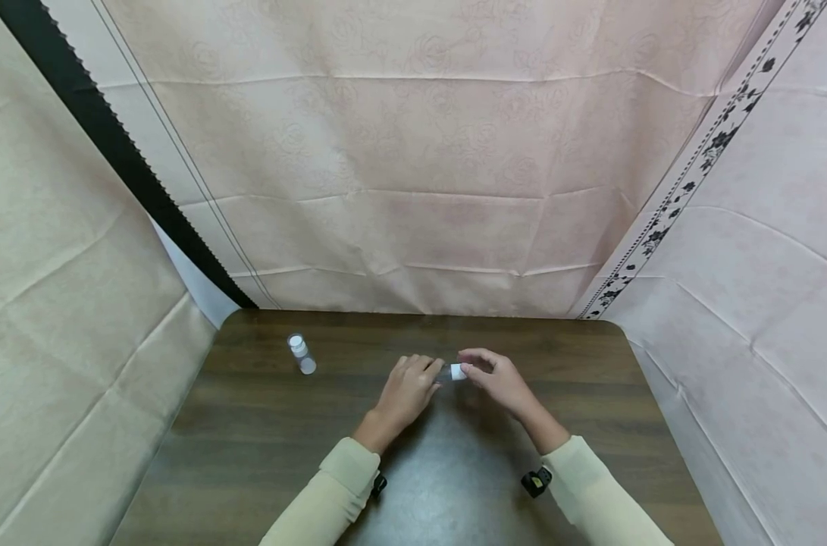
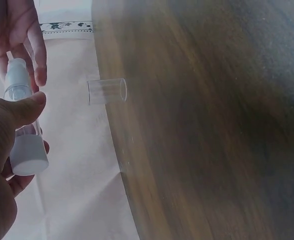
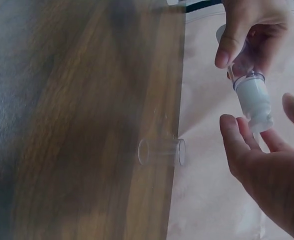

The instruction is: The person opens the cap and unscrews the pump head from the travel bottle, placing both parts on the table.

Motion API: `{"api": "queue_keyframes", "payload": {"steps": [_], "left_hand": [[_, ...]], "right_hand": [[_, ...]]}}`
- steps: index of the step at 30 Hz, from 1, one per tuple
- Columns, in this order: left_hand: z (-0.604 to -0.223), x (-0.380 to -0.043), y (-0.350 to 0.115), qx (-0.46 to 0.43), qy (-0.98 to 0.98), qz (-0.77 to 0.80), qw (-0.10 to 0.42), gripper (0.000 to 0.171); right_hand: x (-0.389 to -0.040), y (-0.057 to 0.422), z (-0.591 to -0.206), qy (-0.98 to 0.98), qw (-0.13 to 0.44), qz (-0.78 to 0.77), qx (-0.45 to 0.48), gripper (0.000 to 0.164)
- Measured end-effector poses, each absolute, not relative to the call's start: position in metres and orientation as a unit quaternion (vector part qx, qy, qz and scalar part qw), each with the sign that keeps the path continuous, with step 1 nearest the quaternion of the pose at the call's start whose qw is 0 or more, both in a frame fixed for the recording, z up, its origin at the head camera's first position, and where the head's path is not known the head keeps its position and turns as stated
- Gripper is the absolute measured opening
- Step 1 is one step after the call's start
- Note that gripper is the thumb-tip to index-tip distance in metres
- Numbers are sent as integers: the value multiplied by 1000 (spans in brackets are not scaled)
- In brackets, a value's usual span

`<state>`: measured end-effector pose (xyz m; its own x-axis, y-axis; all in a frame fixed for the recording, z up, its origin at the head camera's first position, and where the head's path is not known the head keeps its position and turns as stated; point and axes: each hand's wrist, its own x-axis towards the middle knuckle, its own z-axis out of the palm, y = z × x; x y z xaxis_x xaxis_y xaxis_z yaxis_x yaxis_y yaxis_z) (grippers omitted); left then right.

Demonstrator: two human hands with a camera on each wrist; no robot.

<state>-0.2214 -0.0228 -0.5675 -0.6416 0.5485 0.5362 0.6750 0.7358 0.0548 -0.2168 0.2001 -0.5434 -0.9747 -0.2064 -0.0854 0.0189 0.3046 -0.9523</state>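
The left hand (image 1: 408, 388) grasps a clear, white-based cylindrical plastic bottle (image 2: 29, 150) round its middle, its white top (image 3: 253, 97) pointing toward the right hand (image 1: 500, 381), whose grip is released.

A curtained-off space, room type unclear: a pale pink sheet (image 1: 399, 152) hangs at the far edge of a wood-grain counter (image 1: 249, 440), cream cloth (image 1: 65, 288) along its left edge, whitish cloth (image 1: 747, 303) along its right.
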Motion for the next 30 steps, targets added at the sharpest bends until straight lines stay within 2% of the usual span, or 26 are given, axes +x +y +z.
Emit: {"api": "queue_keyframes", "payload": {"steps": [12,23,30], "left_hand": [[-564,-219,-14,-352,-887,-85,287,35],[-560,-218,-10,-347,-892,-84,277,26],[-561,-218,-7,-341,-894,-91,276,26]], "right_hand": [[-219,193,-548,709,144,-691,18,34],[-218,193,-549,720,124,-682,31,27],[-217,194,-550,728,112,-675,42,26]]}}
